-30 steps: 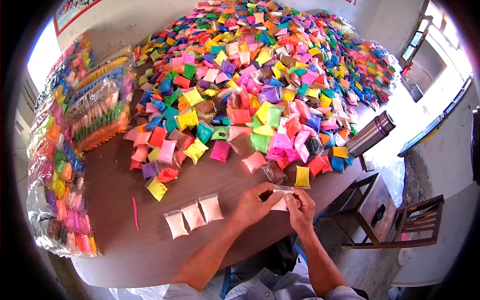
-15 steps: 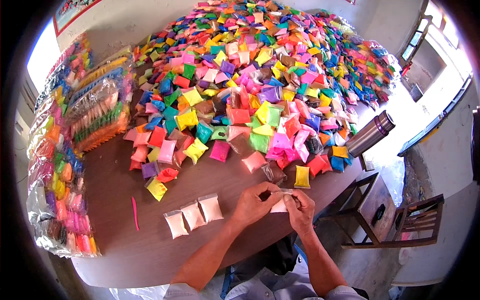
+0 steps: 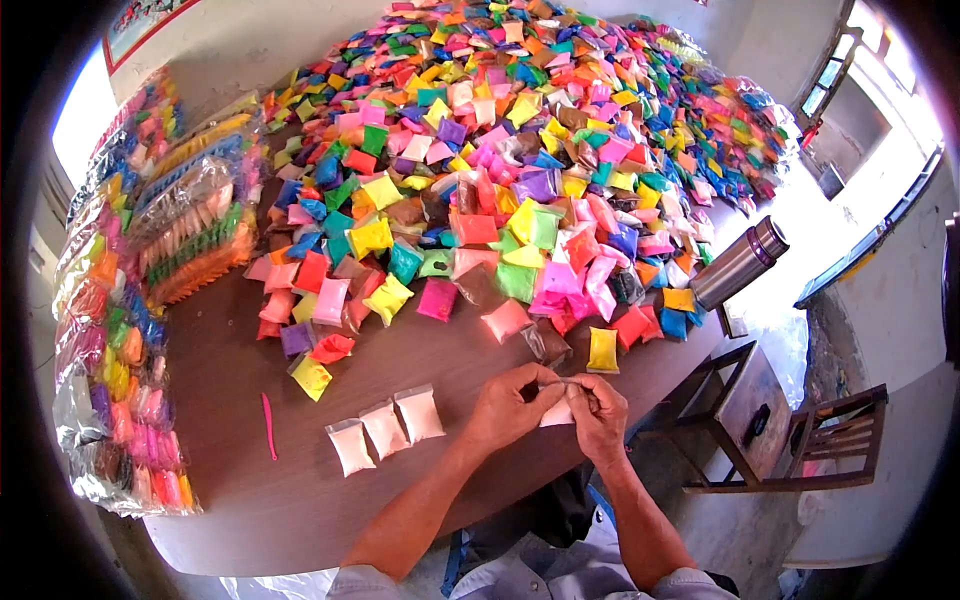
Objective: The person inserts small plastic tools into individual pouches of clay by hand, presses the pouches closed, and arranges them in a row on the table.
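A small clear packet with pale pink filling (image 3: pixel 557 412) is pinched along its top edge between my left hand (image 3: pixel 515 405) and my right hand (image 3: pixel 600 418), near the table's front edge. The fingers of both hands are closed and cover part of the packet. Left of my hands, three similar pale packets (image 3: pixel 383 429) lie side by side on the brown table (image 3: pixel 240 500). A yellow packet (image 3: pixel 603 350) lies just beyond my right hand.
A huge heap of coloured packets (image 3: pixel 480 229) covers the back of the table. Bagged packets (image 3: pixel 120 400) line the left side. A thin pink strip (image 3: pixel 269 427) lies front left. A steel flask (image 3: pixel 740 265) stands at the right edge; a wooden chair (image 3: pixel 835 445) is beyond.
My fingers have moved slightly along the packet's top edge, and less of the packet shows between them. The three pale packets have stayed in place.
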The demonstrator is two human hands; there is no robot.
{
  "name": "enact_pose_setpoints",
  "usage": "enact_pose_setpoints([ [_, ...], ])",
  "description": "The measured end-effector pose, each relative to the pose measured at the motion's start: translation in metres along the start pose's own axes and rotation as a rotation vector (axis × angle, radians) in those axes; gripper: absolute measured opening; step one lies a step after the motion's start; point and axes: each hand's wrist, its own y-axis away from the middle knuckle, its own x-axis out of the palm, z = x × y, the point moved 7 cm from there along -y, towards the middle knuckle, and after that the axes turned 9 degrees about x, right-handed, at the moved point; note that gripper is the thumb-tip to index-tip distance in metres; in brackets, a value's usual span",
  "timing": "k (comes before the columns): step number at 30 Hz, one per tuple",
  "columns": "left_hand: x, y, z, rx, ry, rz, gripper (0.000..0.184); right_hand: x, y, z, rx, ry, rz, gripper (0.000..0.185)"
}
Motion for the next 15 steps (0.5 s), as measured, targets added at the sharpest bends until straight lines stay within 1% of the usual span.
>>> enact_pose_setpoints([
  [4,0.0009,0.001,0.0046,0.002,-0.015,0.019,0.014,0.0002,-0.0004,-0.0008,-0.004,0.023,0.003,0.01],
  [7,-0.0006,0.0015,0.0029,0.053,-0.043,-0.026,0.013,0.0008,-0.0006,0.0007,0.033,0.076,-0.003,0.012],
  [9,0.0,0.0019,0.0082,0.031,0.054,-0.054,0.015,0.0025,-0.0005,-0.0017,0.038,-0.033,0.018,0.014],
  [13,-0.0011,0.0003,0.0042,0.012,0.06,-0.035,0.016,0.001,-0.0002,0.0006,0.018,0.01,0.01,0.014],
  [15,-0.0014,-0.0006,0.0053,-0.001,0.049,-0.012,0.013,-0.0009,0.0001,-0.005,0.01,-0.095,-0.018,0.014],
])
